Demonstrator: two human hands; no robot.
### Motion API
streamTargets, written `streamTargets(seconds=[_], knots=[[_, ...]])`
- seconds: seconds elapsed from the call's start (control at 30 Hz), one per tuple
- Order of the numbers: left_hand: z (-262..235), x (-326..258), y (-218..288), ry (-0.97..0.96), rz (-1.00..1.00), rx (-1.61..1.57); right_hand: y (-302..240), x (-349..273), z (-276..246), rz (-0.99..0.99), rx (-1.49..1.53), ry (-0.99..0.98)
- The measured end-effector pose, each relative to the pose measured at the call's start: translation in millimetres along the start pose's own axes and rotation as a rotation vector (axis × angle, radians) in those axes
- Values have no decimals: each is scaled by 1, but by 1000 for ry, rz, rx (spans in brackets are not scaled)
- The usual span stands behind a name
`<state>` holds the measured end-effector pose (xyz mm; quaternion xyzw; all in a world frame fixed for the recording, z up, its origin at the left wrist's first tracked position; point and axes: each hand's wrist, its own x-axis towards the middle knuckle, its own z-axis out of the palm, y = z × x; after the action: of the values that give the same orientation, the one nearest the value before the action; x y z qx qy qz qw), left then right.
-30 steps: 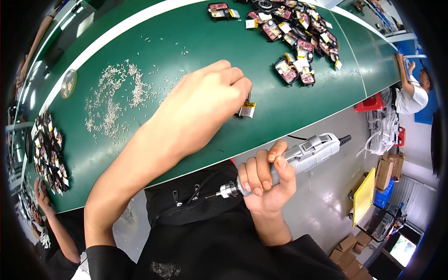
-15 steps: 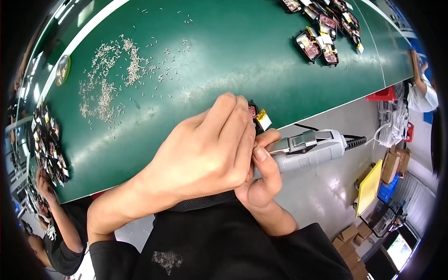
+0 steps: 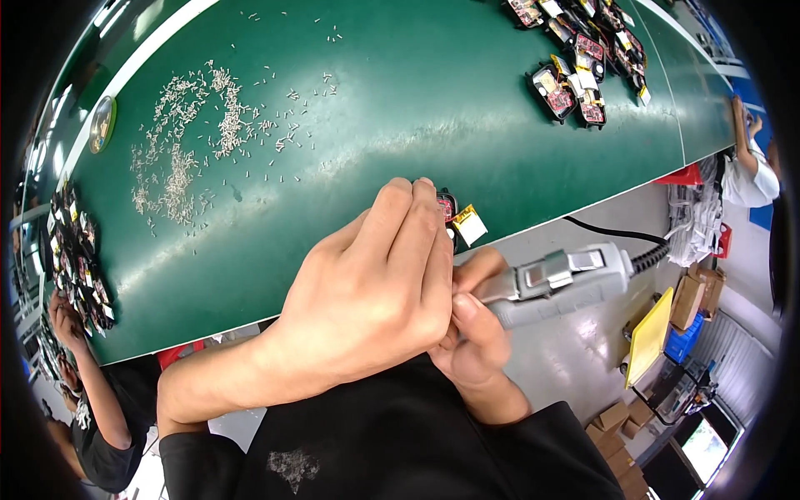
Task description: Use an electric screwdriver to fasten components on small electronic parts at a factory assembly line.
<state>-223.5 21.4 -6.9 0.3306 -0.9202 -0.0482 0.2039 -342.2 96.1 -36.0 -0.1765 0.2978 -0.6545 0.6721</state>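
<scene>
Grey screwdriver (image 3: 560, 282) gripped by right hand (image 3: 473, 333); left hand (image 3: 379, 292) now pinching module (image 3: 450, 208).

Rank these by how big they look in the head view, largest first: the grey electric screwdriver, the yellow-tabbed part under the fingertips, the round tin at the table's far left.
1. Grey electric screwdriver, though it lies nearest the camera.
2. Yellow-tabbed part and round tin look alike in size; the left hand hides some of the part, so no ranking between them.
</scene>
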Motion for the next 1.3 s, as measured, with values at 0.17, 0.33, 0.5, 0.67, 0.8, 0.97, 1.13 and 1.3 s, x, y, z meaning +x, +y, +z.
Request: streamTargets(seconds=[0.17,0.33,0.5,0.67,0.8,0.97,1.13,1.3], knots=[[1,3,-3,26,60,9,-35,10,-2,-139,-77,-214],[-1,2,-5,9,165,155,-13,16,-4,-120,-142,-89],[2,5,6,-12,84,158,-1,10,-1,-161,-170,72],[4,4,13,17,37,140,-3,8,-3,-145,-187,44],[0,-1,7,-74,59,162,-28,11,-4,-75,-76,-123],[-8,-4,5,-152,129,122,-85,36,15,-346,-209,-255],[-4,-7,1,-123,123,124,-99,65,26,-309,-309,-326],[-2,-7,2,-100,84,56,-98,86,15,-240,-365,-476]])
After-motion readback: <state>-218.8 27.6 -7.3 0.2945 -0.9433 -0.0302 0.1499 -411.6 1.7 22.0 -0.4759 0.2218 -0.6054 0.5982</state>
